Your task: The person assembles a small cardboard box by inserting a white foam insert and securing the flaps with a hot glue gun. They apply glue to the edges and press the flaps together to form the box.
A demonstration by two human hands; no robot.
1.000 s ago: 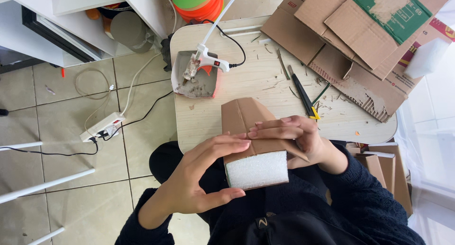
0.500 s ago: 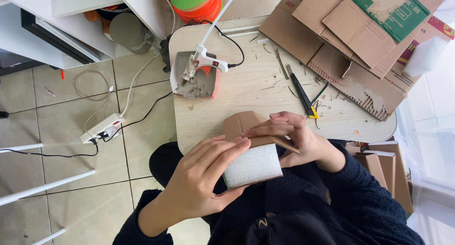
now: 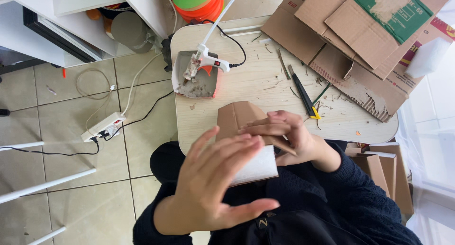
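At the left of the frame a white power strip (image 3: 103,127) lies on the tiled floor (image 3: 57,98). Toward the lower middle, the left hand (image 3: 215,178) is spread open, fingers splayed, its fingertips on the white foam block (image 3: 258,166). Above it, in the upper middle, a white glue gun (image 3: 208,62) rests on a tray on the bench (image 3: 251,83). At centre, the folded cardboard piece (image 3: 239,119) sits over the foam, gripped by the right hand (image 3: 289,136) with fingers curled across its top. Further right lie a black-handled tool (image 3: 303,95) and flattened cardboard sheets (image 3: 360,31).
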